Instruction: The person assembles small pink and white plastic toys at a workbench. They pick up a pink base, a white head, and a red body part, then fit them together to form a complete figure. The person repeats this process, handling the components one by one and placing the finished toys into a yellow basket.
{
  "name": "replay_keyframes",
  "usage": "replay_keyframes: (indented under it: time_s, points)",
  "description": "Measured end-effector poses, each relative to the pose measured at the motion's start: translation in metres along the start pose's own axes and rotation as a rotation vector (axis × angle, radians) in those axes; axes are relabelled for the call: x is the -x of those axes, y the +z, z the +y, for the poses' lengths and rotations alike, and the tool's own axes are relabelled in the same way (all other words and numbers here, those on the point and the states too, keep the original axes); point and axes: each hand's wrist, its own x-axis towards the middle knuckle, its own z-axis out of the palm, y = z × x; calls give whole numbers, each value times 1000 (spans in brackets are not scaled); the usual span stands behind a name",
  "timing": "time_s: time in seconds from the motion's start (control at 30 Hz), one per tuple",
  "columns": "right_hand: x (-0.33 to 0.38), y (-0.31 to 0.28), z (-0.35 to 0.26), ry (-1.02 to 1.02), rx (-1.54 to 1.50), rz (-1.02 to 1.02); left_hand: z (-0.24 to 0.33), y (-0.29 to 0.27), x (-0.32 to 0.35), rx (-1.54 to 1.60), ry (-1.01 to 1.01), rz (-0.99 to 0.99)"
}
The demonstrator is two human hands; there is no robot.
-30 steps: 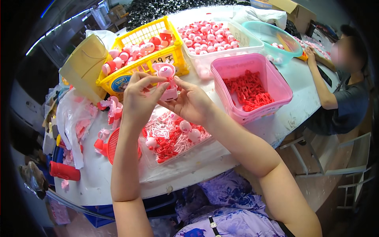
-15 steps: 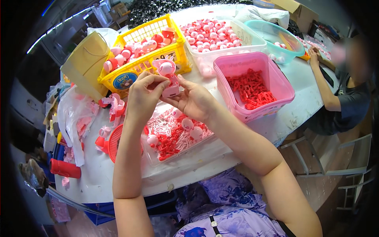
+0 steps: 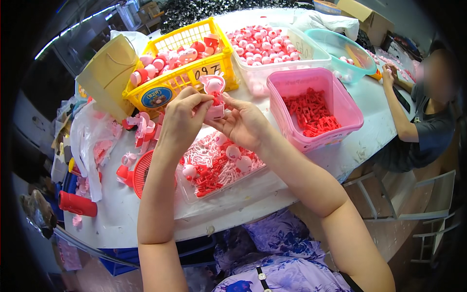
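A small pink toy figure (image 3: 213, 86) with a round head, a red middle and a boxy pink lower part is held up above the table between both hands. My left hand (image 3: 184, 117) pinches its red middle from the left, fingertips together. From the right, my right hand (image 3: 247, 125) grips the lower part between thumb and fingers, palm turned up. My fingers hide part of the figure. Below the hands lies a clear shallow tray (image 3: 228, 183) of pink and red plastic pieces and several pink round heads.
A pink tub (image 3: 352, 117) holds red pieces. Behind stand a yellow basket (image 3: 182, 75), a white bin (image 3: 316, 57) of pink balls and a teal basin (image 3: 323, 39). At left are a red sieve (image 3: 141, 175) and a red cylinder (image 3: 78, 204). A co-worker (image 3: 430, 117) sits at right.
Both hands and the toy figure have shifted slightly to the right in the picture. The grip looks much the same, and the view has tilted a little.
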Motion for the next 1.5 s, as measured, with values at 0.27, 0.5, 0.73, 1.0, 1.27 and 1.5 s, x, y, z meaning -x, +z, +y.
replay_keyframes:
  time_s: [0.27,0.5,0.73,1.0,1.27,1.5]
  points:
    - [-1,-1,-3,8,37,-27,4,-1,-1,15,-1,41]
    - [0,-3,-2,7,21,-59,-14,-1,-1,76,-51,-22]
    - [-7,-5,-7,-3,16,-33,0,-41,1,34,-293,-187]
    - [2,7,3,-1,203,-157,4,-41,0,69,-217,139]
    - [1,7,6,28,202,-194,1,-36,-2,42,-124,177]
    - [-6,-1,-2,-11,26,-84,-13,-47,6,-61,-285,-486]
